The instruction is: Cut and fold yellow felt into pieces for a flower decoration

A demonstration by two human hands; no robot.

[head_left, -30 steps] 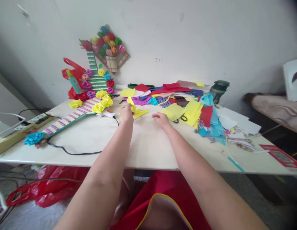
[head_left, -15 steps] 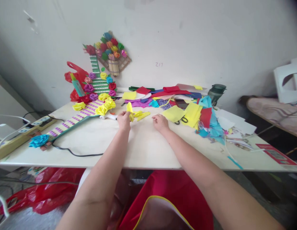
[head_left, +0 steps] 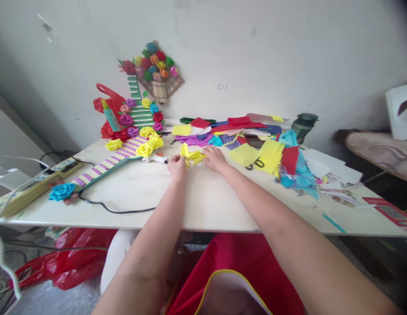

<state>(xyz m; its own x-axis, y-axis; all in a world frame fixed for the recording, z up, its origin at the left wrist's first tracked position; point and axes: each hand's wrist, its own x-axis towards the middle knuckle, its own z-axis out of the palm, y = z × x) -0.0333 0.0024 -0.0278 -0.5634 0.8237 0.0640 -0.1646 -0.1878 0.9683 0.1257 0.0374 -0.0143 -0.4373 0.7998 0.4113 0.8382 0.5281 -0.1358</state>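
Note:
My left hand (head_left: 177, 165) is closed on a strip of yellow felt (head_left: 190, 155) that stands up and bends to the right over the table (head_left: 203, 201). My right hand (head_left: 215, 158) rests beside it with its fingers curled, touching the strip's right end. A white glue gun (head_left: 155, 159) lies just left of my left hand, its black cord (head_left: 114, 210) trailing toward the table's near edge. Scissors (head_left: 254, 164) lie under yellow sheets to the right of my right hand.
A heap of coloured felt sheets (head_left: 243, 131) fills the back and right of the table. A striped board with paper flowers (head_left: 118, 157) lies at the left, a power strip (head_left: 36, 183) beyond it. A dark green bottle (head_left: 303, 124) stands by the wall.
My right hand has moved left from the bare table to the yellow felt strip and now touches it. My left hand has kept its hold on the strip.

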